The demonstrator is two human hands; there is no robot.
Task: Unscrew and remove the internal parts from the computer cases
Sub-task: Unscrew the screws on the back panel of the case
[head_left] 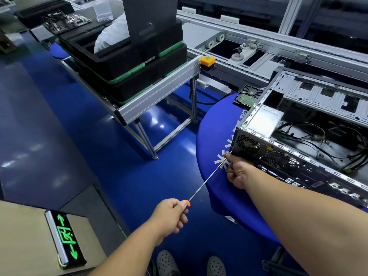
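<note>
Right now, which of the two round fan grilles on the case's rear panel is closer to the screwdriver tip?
The left grille, at the case corner, beside the screwdriver tip. The other grille sits farther right.

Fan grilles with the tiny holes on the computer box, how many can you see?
2. One fan grille sits near the case's corner, by the screwdriver tip. The other fan grille is just right of it on the same back panel. Others may be hidden.

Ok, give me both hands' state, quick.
Left hand: grips the screwdriver handle.
Right hand: fingers pinch the screwdriver shaft at the computer case.
</note>
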